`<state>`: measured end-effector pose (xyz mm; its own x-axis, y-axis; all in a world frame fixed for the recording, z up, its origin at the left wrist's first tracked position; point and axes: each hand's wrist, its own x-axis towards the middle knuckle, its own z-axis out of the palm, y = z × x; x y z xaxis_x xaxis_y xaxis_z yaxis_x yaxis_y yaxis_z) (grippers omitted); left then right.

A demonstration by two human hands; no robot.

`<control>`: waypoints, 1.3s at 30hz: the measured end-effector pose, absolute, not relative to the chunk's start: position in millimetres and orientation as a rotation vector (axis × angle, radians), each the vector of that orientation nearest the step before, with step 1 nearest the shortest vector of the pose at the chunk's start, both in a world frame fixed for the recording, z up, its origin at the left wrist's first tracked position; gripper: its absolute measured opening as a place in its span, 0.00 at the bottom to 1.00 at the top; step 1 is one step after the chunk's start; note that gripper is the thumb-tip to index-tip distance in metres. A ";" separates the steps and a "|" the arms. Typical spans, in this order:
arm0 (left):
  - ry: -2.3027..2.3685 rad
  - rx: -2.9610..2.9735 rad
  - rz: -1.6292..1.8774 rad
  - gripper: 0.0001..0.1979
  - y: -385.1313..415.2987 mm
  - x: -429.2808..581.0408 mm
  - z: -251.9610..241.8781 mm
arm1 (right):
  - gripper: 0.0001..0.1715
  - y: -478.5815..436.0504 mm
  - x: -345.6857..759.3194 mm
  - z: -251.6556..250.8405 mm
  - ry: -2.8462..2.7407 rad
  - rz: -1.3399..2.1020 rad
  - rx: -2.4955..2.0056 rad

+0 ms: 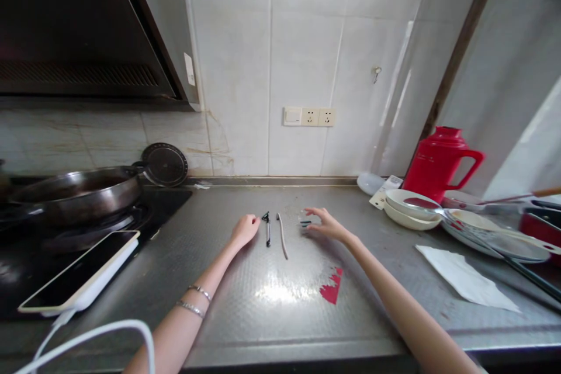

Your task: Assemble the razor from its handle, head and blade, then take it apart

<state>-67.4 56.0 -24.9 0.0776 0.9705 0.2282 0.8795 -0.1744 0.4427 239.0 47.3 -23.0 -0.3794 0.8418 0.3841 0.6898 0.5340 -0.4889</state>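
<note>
**2 bare hands at small slim items on a steel kitchen counter**

Clock directions are from the wearer, with 12 o'clock straight ahead.

Nearest, toward 9 to 10 o'clock, a white cable (131, 324) curves up to a phone (81, 272) lying dark-screened beside and partly over the black cooktop (175, 201). At 1 o'clock a jagged red patch (332, 292) marks the steel counter (245, 315); at 2 o'clock lies a white paper sheet (464, 280).

Farther in, at 12 o'clock, 2 slim items lie side by side, apart: a pale, slightly bent strip (283, 239) and, left of it, a dark-and-silver piece (268, 231). Just left of that, between 11 and 12 o'clock, the left hand (245, 229) rests with curled fingers; I cannot tell whether it holds anything. 2 bracelets (191, 307) circle that forearm. Between 12 and 1 o'clock, the right hand (323, 224) is spread, with a gap between thumb and fingers, at some small dark pieces (305, 223); contact is unclear.

Beyond, stacked bowls (412, 224) and a red thermos (433, 166) stand between 1 and 2 o'clock, and a metal pan (83, 201) at 10. Farthest, at 12 o'clock, a switch-and-socket plate (309, 117) is on the tiled wall (236, 58).
</note>
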 end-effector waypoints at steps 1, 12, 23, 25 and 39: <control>1.886 2.162 0.708 0.17 55.4 -67.2 -24.7 | 0.34 48.1 228.7 -24.1 -2.191 0.350 -1.216; 1.928 2.162 0.665 0.17 50.4 -65.7 -23.4 | 0.34 54.6 194.5 -37.2 -2.220 0.402 -1.198; 1.951 2.157 0.628 0.15 50.3 -64.2 -24.4 | 0.34 55.7 196.6 -41.8 -2.195 0.392 -1.231; 1.945 2.164 0.629 0.15 49.8 -64.0 -24.5 | 0.34 56.2 196.7 -42.7 -2.197 0.391 -1.224; 2.229 2.266 0.654 0.16 54.3 -90.6 -13.6 | 0.24 61.4 241.8 -46.0 -2.010 0.000 -1.633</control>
